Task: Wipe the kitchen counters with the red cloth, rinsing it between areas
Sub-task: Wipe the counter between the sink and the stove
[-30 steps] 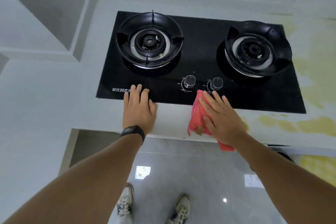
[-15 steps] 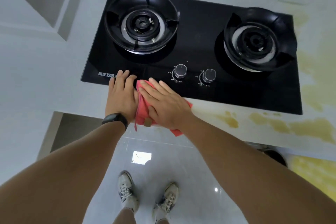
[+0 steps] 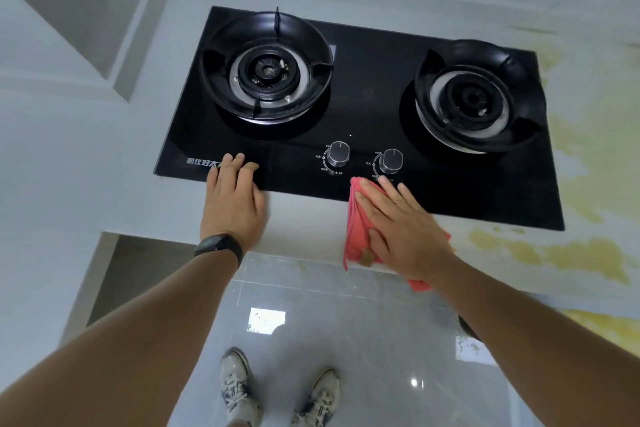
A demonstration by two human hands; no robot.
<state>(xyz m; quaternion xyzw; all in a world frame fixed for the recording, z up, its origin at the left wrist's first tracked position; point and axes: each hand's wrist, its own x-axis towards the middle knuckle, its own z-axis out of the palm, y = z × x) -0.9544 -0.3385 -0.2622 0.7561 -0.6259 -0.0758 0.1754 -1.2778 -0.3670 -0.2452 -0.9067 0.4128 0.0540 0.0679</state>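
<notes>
The red cloth [image 3: 357,230] lies on the white counter [image 3: 304,218] at the front edge of the black glass hob [image 3: 374,107], just below the right knob. My right hand [image 3: 401,222] presses flat on the cloth, fingers spread, with a corner of cloth hanging over the counter edge. My left hand [image 3: 233,198] rests flat on the counter with its fingertips on the hob's front left corner, holding nothing. A black band sits on my left wrist.
Two burners with black pan supports [image 3: 266,69] [image 3: 479,94] and two knobs [image 3: 338,152] [image 3: 391,160] stand on the hob. Yellow stains [image 3: 568,253] mark the counter at right. An open recess [image 3: 114,274] lies below the counter's left. My shoes stand on grey floor tiles.
My right hand slid the cloth left along the hob's front edge until it met my left hand, then back right to below the right knob. The left hand stayed in place.
</notes>
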